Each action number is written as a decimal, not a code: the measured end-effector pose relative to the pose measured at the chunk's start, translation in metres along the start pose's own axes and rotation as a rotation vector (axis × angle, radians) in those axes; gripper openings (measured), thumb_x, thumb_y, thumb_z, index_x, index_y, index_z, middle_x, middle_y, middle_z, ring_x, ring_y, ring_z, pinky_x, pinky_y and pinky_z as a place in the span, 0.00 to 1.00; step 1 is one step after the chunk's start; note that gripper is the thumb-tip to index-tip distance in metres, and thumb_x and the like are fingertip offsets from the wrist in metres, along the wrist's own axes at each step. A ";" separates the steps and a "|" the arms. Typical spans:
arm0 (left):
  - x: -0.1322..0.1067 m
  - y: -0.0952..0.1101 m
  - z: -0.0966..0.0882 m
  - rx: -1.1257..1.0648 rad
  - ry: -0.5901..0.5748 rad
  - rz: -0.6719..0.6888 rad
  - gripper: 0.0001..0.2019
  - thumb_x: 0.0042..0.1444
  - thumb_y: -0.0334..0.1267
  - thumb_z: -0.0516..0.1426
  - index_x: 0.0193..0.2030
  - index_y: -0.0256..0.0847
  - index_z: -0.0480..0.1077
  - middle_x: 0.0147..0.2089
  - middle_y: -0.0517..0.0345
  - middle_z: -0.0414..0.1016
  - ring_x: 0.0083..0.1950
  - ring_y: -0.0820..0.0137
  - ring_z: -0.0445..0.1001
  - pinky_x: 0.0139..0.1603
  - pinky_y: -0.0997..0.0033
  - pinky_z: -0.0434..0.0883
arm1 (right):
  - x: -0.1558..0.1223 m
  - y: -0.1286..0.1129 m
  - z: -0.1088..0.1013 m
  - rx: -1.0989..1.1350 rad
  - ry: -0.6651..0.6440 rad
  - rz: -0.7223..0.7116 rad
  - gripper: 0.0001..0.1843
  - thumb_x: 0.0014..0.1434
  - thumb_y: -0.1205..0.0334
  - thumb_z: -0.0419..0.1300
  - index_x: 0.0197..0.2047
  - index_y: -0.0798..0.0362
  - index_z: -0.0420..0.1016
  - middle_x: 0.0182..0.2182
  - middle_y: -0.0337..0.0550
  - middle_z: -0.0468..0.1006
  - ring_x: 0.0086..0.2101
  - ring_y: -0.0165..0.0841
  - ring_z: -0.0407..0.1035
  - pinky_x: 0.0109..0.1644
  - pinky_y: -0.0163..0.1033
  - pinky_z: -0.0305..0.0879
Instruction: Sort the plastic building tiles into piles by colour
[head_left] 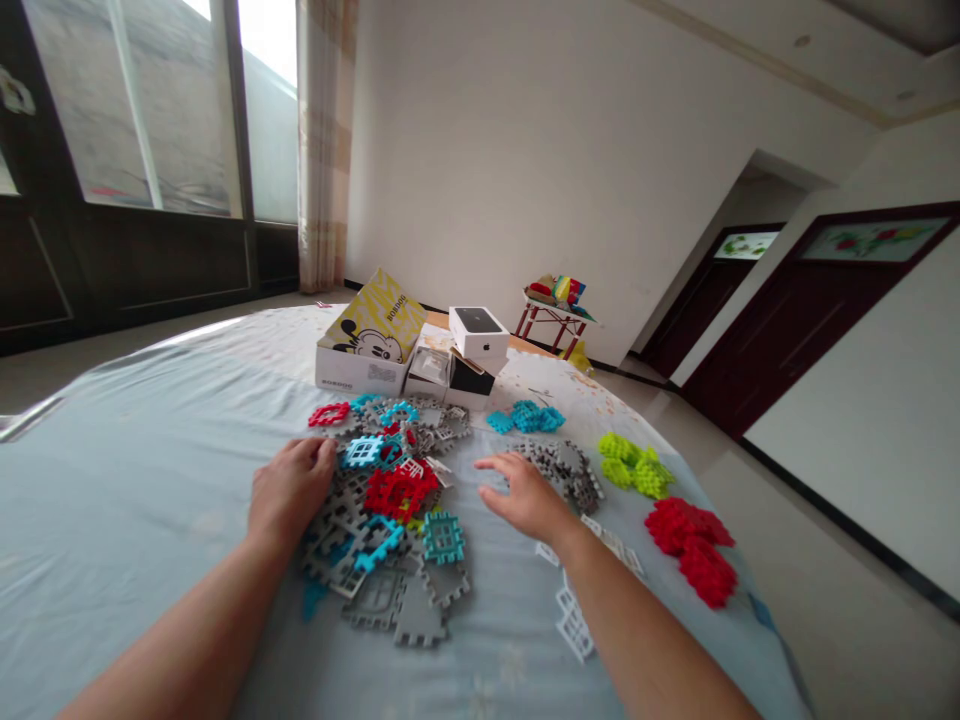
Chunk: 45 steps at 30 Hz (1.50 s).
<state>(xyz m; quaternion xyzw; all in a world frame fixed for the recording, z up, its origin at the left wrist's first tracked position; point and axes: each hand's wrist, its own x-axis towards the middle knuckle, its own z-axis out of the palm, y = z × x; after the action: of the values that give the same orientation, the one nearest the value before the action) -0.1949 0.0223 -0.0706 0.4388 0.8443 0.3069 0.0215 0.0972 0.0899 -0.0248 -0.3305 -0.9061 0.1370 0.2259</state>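
Note:
A mixed pile of notched plastic building tiles (345, 510) in grey, red, blue and green lies in front of me. My left hand (291, 488) is at the left edge of this pile, its fingers bent down and mostly hidden. Close by it are a light blue window tile (364, 452) and red tiles (401, 490). My right hand (521, 492) hovers right of the pile with thumb and fingers apart, holding nothing. Just beyond it sits a heap of grey tiles (566, 468). White lattice pieces (574, 625) lie beside my right forearm.
Sorted heaps of blue (529, 416), lime green (636, 467) and red tiles (694, 545) rest on the cloth-covered table (150, 500). Toward the back stand an open yellow-and-white box (367, 375) and a white phone box (480, 335) on a smaller box.

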 end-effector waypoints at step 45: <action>-0.001 -0.001 -0.002 0.006 -0.042 0.004 0.24 0.57 0.51 0.39 0.44 0.44 0.71 0.52 0.53 0.70 0.49 0.58 0.69 0.45 0.61 0.64 | 0.046 0.049 -0.001 -0.314 0.108 0.307 0.25 0.48 0.61 0.62 0.50 0.56 0.69 0.44 0.49 0.74 0.47 0.39 0.65 0.52 0.40 0.59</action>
<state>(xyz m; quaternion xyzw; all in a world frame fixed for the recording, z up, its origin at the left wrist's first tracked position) -0.1962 0.0201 -0.0695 0.4470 0.8436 0.2951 0.0375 0.0927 0.1570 -0.0290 -0.5023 -0.8421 0.0093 0.1964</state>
